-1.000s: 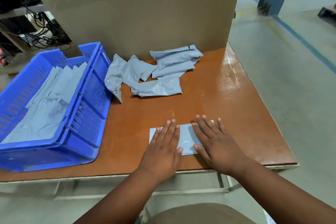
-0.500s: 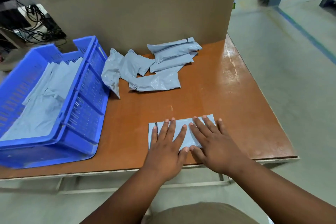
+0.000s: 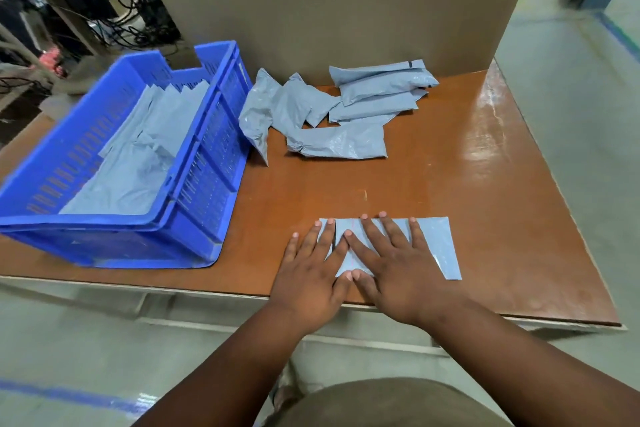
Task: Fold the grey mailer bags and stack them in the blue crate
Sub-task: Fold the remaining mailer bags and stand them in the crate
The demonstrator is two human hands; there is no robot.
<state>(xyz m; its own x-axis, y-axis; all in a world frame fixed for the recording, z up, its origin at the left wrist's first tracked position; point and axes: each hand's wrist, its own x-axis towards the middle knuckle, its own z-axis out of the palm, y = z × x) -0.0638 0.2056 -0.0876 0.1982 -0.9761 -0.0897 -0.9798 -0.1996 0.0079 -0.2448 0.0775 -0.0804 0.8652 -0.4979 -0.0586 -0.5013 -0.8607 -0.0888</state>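
A folded grey mailer bag point(image 3: 438, 246) lies flat near the table's front edge. My left hand point(image 3: 311, 270) presses its left end with straight, spread fingers. My right hand point(image 3: 398, 267) lies flat over its middle, fingers straight, thumb tips of both hands touching. The bag's right end shows bare beyond my right hand. A pile of several crumpled grey mailer bags point(image 3: 339, 111) sits at the back of the table. The blue crate point(image 3: 194, 218) stands at the left with flattened grey bags point(image 3: 138, 156) inside.
The brown table point(image 3: 485, 184) ends in a drop to the floor on the right and front. A tall cardboard wall point(image 3: 329, 0) stands behind the pile. Cables and a rack point(image 3: 69, 10) lie beyond the crate at the back left.
Both hands have slid a little left over the folded bag, baring more of its right end. The camera has moved closer and turned slightly.
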